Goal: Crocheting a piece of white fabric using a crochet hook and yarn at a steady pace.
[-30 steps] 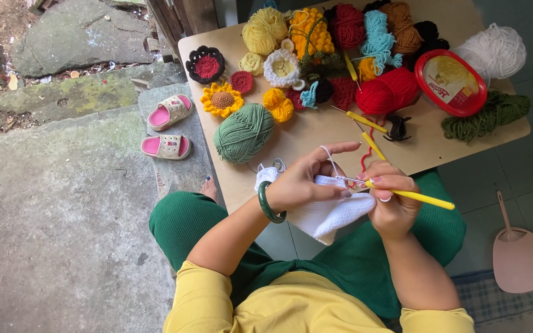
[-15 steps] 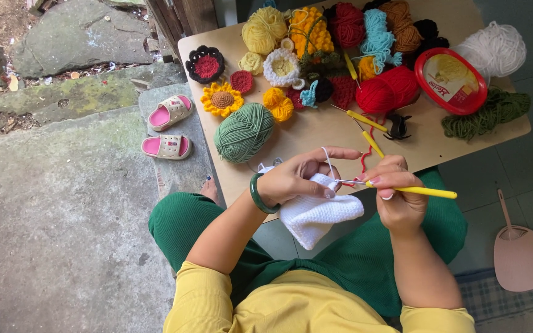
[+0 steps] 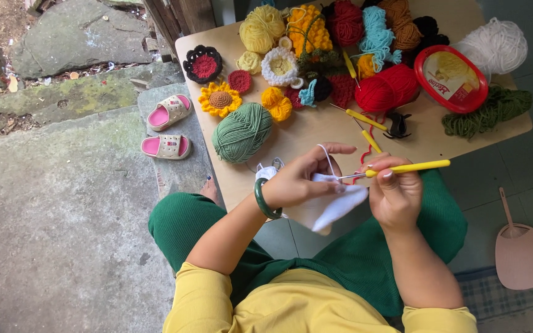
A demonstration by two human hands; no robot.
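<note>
Left hand (image 3: 300, 179) pinches the white piece (image 3: 331, 206) between thumb and fingers, forefinger lifted with white yarn (image 3: 327, 157) looped over it, seemingly to keep the strand taut. Right hand (image 3: 396, 194) is closed around a yellow hook (image 3: 411, 166), tip aimed at the piece's upper edge; a red strand (image 3: 365, 154) runs near the tip. The piece hangs just off the table (image 3: 316, 132) edge, above the lap, close to the body.

Head view, counts:
- One green ball (image 3: 242, 131) near the left hand, within reach.
- One red ball (image 3: 387, 88), its strand trailing toward the work.
- One white ball (image 3: 495, 48) at the far corner.
- Two more yellow hooks (image 3: 365, 118) lying loose by the red ball; a third may sit farther back, unclear.
- One red-rimmed tin (image 3: 451, 77).
- One sunflower (image 3: 219, 99) among finished flowers.
- Two pink sandals (image 3: 168, 129) on the stone, off to the side.
- One pink fan (image 3: 525, 253) on the floor.
</note>
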